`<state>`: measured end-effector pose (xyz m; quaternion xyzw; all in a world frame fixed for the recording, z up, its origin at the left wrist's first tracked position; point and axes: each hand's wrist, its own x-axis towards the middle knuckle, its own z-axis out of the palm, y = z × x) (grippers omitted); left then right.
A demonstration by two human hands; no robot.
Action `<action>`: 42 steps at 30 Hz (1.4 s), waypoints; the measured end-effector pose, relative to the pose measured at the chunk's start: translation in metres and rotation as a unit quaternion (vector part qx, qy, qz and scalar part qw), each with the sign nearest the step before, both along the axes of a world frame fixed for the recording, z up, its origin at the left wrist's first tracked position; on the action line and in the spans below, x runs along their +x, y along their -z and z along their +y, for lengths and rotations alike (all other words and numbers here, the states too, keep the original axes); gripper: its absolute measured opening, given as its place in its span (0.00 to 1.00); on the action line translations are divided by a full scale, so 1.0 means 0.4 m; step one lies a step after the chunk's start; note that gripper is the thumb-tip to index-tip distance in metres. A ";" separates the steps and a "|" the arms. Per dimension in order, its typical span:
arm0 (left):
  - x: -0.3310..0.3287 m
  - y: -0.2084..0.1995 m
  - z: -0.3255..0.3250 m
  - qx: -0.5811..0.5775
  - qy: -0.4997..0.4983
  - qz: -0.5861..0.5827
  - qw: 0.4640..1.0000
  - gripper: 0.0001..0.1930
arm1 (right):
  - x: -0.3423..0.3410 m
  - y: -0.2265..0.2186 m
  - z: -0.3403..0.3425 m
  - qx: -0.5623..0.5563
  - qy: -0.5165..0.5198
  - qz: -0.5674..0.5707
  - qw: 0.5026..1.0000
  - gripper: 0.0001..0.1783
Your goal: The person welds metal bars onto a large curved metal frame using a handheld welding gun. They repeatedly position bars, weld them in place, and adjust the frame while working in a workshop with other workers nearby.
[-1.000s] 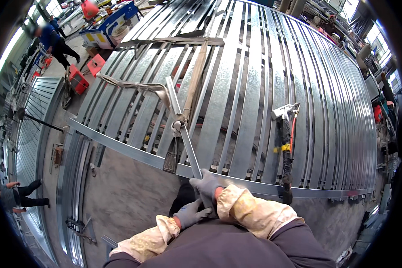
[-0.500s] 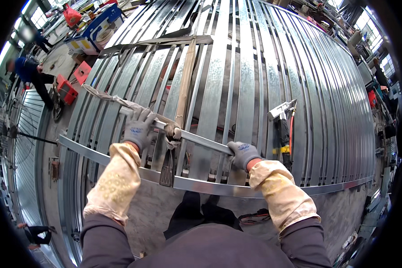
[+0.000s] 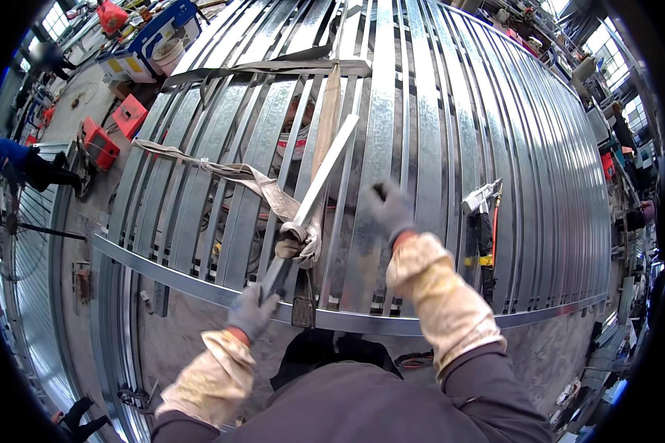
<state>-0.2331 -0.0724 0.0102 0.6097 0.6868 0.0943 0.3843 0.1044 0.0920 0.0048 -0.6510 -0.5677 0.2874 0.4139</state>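
My left hand (image 3: 253, 310), in a grey glove, grips the near end of a long flat metal bar (image 3: 325, 173). The bar slants up and away to the right over a stack of ribbed galvanised steel panels (image 3: 428, 148). A beige webbing strap (image 3: 262, 188) is looped round the bar at its lower part and runs off to the upper left. A wooden plank (image 3: 329, 111) lies under the bar along the panels. My right hand (image 3: 386, 207) is raised over the panels to the right of the bar, clenched in a fist with nothing visible in it.
A hand tool with yellow and red parts (image 3: 483, 214) lies on the panels at the right. A steel channel (image 3: 436, 323) edges the stack's near side. Red boxes (image 3: 129, 114) and a blue-and-white cart (image 3: 151, 33) stand far left, where a person in blue (image 3: 18, 159) works.
Half a second ago both hands held the bar crosswise. Now my right hand has let go and risen, and the bar has swung to point away, held by my left hand alone.
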 end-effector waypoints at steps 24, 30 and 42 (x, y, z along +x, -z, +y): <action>0.139 -0.132 0.152 0.401 0.379 0.156 0.819 0.29 | 0.035 -0.098 -0.217 -0.163 -0.426 -0.230 0.859 0.20; 0.132 -0.086 0.123 0.277 0.374 0.120 0.877 0.32 | 0.045 -0.171 -0.047 -0.079 -0.531 -0.406 0.739 0.16; 0.267 0.085 0.023 0.279 -0.066 -0.218 0.933 0.43 | -0.151 -0.006 -0.482 -0.272 -0.295 0.125 0.908 0.31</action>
